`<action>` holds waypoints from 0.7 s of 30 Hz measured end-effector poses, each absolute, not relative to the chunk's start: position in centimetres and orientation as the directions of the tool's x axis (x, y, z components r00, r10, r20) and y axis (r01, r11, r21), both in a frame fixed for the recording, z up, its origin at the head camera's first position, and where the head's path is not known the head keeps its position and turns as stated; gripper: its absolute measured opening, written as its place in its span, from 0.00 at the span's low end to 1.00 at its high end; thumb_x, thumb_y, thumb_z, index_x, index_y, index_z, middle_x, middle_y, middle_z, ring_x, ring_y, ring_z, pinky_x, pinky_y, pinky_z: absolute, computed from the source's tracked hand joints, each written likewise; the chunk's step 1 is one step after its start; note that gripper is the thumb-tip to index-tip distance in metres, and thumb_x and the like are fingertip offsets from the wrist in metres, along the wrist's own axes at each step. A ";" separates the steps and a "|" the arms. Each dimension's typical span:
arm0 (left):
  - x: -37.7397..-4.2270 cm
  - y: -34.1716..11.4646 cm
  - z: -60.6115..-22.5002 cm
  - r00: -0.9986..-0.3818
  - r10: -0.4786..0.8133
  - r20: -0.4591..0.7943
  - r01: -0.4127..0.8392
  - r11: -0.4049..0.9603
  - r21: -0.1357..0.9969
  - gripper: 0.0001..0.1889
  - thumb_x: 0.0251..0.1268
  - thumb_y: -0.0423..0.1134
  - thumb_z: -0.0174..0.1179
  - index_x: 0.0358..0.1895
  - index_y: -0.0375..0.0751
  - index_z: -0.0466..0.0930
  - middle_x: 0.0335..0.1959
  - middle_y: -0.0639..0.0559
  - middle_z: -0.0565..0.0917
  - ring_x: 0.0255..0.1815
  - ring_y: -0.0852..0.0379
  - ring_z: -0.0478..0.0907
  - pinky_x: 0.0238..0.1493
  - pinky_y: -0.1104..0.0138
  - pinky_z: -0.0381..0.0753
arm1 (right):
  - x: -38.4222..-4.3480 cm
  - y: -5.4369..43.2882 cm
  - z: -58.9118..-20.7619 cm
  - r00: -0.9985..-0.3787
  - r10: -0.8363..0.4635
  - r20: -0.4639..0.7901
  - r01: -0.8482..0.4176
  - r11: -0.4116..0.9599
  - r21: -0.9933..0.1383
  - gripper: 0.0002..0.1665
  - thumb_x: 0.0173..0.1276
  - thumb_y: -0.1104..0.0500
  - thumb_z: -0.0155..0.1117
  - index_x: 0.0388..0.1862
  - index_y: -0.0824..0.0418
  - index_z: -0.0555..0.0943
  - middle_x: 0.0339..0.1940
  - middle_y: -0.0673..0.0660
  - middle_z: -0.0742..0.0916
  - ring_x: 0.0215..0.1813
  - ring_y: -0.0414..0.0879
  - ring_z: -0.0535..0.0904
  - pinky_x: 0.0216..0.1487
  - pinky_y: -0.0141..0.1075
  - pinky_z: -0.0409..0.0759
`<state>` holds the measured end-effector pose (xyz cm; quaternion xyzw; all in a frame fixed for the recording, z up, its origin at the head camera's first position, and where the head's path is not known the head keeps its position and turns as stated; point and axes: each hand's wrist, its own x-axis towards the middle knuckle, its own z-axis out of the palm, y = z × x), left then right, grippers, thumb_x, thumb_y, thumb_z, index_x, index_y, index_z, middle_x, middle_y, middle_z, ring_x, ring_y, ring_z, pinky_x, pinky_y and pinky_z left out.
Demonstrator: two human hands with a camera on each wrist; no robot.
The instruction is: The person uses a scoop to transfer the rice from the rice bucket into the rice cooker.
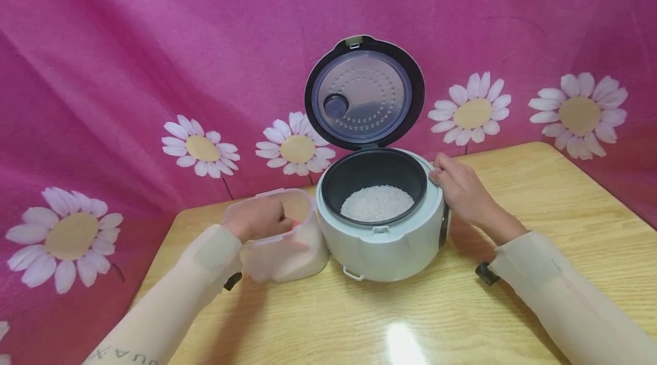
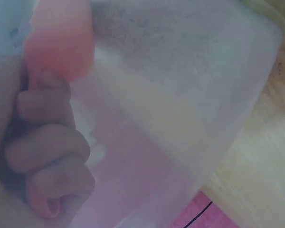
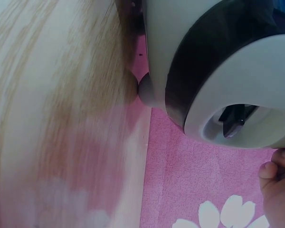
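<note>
My left hand (image 1: 259, 218) reaches down into a translucent plastic container (image 1: 287, 262) and grips the handle of a pink scoop (image 2: 61, 42). The handle's holed end pokes out below the curled fingers (image 2: 50, 147). Right against the container stands a pale rice cooker (image 1: 382, 259) with its lid (image 1: 366, 94) raised. White rice (image 1: 377, 203) covers the bottom of its dark inner pot (image 1: 354, 174). My right hand (image 1: 464, 191) holds the cooker at its upper right rim, fingers curled against the edge. Much of that hand lies outside the right wrist view.
Everything stands on a light wooden table (image 1: 318, 319). A pink cloth (image 1: 215, 40) with large white daisies hangs close behind it and along the left. A small wire-like latch or foot (image 1: 353, 275) juts from the cooker's lower front.
</note>
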<state>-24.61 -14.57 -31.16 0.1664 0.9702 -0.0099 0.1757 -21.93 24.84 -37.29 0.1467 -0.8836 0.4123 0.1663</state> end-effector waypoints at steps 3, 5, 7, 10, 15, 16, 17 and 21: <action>-24.3 -14.6 -31.3 -0.898 0.304 -0.318 0.313 0.949 0.022 0.19 0.68 0.49 0.57 0.17 0.49 0.73 0.14 0.57 0.66 0.17 0.60 0.64 0.23 0.66 0.63 | -22.1 24.9 -37.4 -0.891 -0.116 0.438 -0.408 0.627 -0.664 0.10 0.78 0.58 0.44 0.36 0.59 0.70 0.28 0.53 0.73 0.35 0.46 0.70 0.35 0.34 0.70; -24.2 -14.5 -31.2 -0.904 0.292 -0.313 0.301 0.953 0.023 0.19 0.67 0.49 0.56 0.17 0.49 0.73 0.14 0.57 0.66 0.17 0.60 0.65 0.23 0.66 0.63 | -22.1 24.9 -37.4 -0.885 -0.117 0.450 -0.417 0.628 -0.657 0.10 0.78 0.58 0.45 0.35 0.59 0.70 0.27 0.52 0.73 0.35 0.46 0.70 0.35 0.34 0.69; -24.2 -14.5 -31.2 -0.908 0.278 -0.313 0.284 0.958 0.027 0.19 0.67 0.50 0.56 0.16 0.49 0.73 0.14 0.57 0.66 0.16 0.59 0.64 0.22 0.66 0.63 | -22.1 24.9 -37.5 -0.885 -0.117 0.451 -0.418 0.627 -0.657 0.10 0.78 0.58 0.45 0.35 0.59 0.70 0.27 0.52 0.73 0.35 0.46 0.70 0.35 0.34 0.69; -24.2 -14.5 -31.3 -0.913 0.265 -0.312 0.267 0.963 0.036 0.19 0.67 0.50 0.57 0.16 0.49 0.73 0.13 0.57 0.66 0.16 0.59 0.64 0.21 0.66 0.61 | -22.1 25.0 -37.5 -0.889 -0.116 0.444 -0.412 0.625 -0.663 0.10 0.78 0.58 0.45 0.36 0.59 0.70 0.28 0.52 0.73 0.35 0.46 0.71 0.35 0.34 0.70; -24.3 -14.6 -31.6 -0.914 0.275 -0.299 0.276 0.960 0.040 0.20 0.66 0.50 0.57 0.15 0.49 0.72 0.13 0.57 0.65 0.15 0.59 0.62 0.20 0.66 0.59 | -22.1 25.0 -37.5 -0.893 -0.120 0.433 -0.409 0.614 -0.675 0.10 0.78 0.57 0.44 0.37 0.60 0.70 0.29 0.53 0.74 0.35 0.47 0.71 0.34 0.33 0.71; -24.3 -14.6 -31.6 -0.913 0.280 -0.297 0.281 0.959 0.042 0.20 0.66 0.49 0.56 0.15 0.49 0.72 0.13 0.58 0.65 0.15 0.60 0.62 0.20 0.66 0.59 | -22.1 24.9 -37.5 -0.892 -0.120 0.435 -0.412 0.614 -0.674 0.10 0.78 0.57 0.44 0.36 0.60 0.70 0.29 0.53 0.74 0.35 0.47 0.71 0.34 0.33 0.71; -24.4 -14.7 -31.6 -0.912 0.285 -0.295 0.285 0.958 0.043 0.20 0.66 0.49 0.56 0.15 0.49 0.71 0.13 0.58 0.64 0.15 0.60 0.61 0.20 0.66 0.58 | -22.1 24.9 -37.5 -0.891 -0.120 0.438 -0.413 0.614 -0.673 0.10 0.78 0.57 0.44 0.36 0.60 0.70 0.29 0.53 0.74 0.35 0.46 0.71 0.34 0.33 0.71; -24.4 -14.8 -31.6 -0.911 0.290 -0.294 0.290 0.956 0.046 0.20 0.67 0.49 0.56 0.15 0.49 0.71 0.13 0.58 0.64 0.15 0.60 0.62 0.20 0.66 0.58 | -22.1 24.9 -37.4 -0.888 -0.119 0.445 -0.418 0.614 -0.670 0.10 0.78 0.58 0.45 0.36 0.60 0.71 0.28 0.53 0.74 0.35 0.46 0.71 0.34 0.33 0.71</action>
